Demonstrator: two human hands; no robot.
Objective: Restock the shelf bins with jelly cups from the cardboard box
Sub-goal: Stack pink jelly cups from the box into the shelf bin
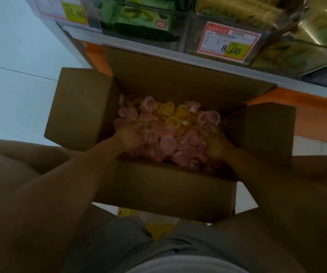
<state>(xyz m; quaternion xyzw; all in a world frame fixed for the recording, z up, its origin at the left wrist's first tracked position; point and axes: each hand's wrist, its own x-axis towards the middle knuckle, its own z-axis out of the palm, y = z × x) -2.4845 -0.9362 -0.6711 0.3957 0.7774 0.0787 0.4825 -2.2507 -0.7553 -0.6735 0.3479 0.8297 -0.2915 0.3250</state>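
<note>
The job looks barely begun, or at least far from over: the box point(164, 186) sits open on the floor at the centre of the view, flaps spread to 9 and 3 o'clock, and it is well filled with loose pink and yellow cups point(170, 123), pink mostly toward 6 o'clock and yellow toward 12. Both hands are down inside it. The left hand point(128, 137) is at the 9 o'clock side of the heap and the right hand point(216, 143) at the 3 o'clock side, each with fingers curled into the cups and grasping a handful, though blur hides the fingertips and how many cups each holds. No cup is out of the box. The shelf point(158, 43) runs across at 12 o'clock, just beyond the box's far flap, with clear bins point(272, 36) on it and a price tag point(228, 41) on one front. Those bins hold green and yellowish packets, not jelly cups, and the bin meant for the cups is not in view. By my reading this is the scooping step, and lifting, carrying and emptying into the bins all lie ahead, likely many times over.
</note>
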